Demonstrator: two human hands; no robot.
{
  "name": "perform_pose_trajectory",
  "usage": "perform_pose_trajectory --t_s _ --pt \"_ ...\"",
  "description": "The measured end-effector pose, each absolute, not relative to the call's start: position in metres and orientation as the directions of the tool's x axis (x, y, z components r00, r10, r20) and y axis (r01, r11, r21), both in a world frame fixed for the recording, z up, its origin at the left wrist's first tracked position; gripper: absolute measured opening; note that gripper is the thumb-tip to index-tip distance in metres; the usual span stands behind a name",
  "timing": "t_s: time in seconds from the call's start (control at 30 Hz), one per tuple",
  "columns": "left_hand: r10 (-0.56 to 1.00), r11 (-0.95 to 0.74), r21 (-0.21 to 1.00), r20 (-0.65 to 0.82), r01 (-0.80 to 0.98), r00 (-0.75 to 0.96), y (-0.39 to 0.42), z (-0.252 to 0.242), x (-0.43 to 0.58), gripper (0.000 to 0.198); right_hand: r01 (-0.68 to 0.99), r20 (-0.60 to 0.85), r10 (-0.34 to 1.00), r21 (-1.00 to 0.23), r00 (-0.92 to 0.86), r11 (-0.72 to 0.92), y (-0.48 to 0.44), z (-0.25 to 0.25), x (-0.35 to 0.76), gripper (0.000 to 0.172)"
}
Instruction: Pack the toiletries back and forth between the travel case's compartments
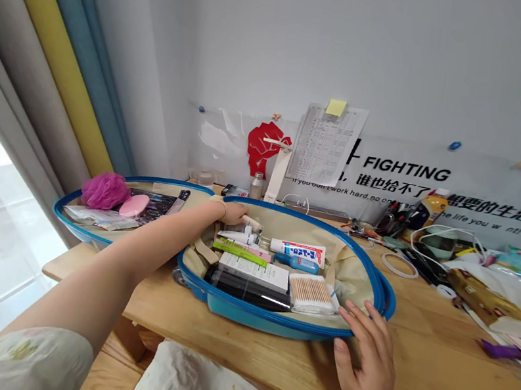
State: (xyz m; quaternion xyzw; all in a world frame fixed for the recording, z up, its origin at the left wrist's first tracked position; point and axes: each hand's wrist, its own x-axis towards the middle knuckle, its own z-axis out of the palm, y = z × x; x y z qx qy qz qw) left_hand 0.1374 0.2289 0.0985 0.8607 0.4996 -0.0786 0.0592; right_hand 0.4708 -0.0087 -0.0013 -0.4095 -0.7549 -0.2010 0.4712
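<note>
An open blue case (377, 288) with a beige lining lies on the wooden desk (439, 378). Inside are a white toothpaste tube (298, 251), a blue tube (296, 263), a green box (239, 253), a white box (255, 271), a black box (245, 288) and a pack of cotton swabs (311, 293). My left hand (233, 212) reaches to the case's far corner and grips a small white tube (253, 224). My right hand (366, 356) rests flat on the desk, fingers spread, touching the case's near right rim.
The case's lid half (68, 211) lies open to the left with a purple bath puff (104, 190), a pink round pad (133, 205) and a clear pouch. The desk's right side is crowded with cables, a tape ring (399, 265), papers and bottles. Curtains and a window stand at left.
</note>
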Motion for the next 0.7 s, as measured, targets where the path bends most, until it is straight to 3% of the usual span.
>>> perform_pose_trajectory --t_s 0.3,0.43,0.6,0.7 --pt "0.844 -0.489 0.104 -0.193 0.866 0.500 0.217 0.094 0.134 0.043 0.803 0.887 0.407 -0.075 -0.218 0.592 -0.007 0.000 0.470 0.037" --pt "0.881 -0.448 0.161 -0.085 0.879 0.465 0.207 0.105 0.124 0.046 0.805 0.886 0.410 -0.075 -0.216 0.588 -0.006 -0.001 0.472 0.037" --pt "0.976 -0.190 0.196 0.141 0.962 0.165 0.201 0.140 0.053 0.052 0.804 0.885 0.417 -0.088 -0.208 0.588 -0.007 0.000 0.471 0.036" --pt "0.983 0.080 0.176 0.150 0.981 -0.107 0.190 0.144 -0.008 0.051 0.803 0.886 0.414 -0.087 -0.208 0.589 -0.007 0.000 0.470 0.035"
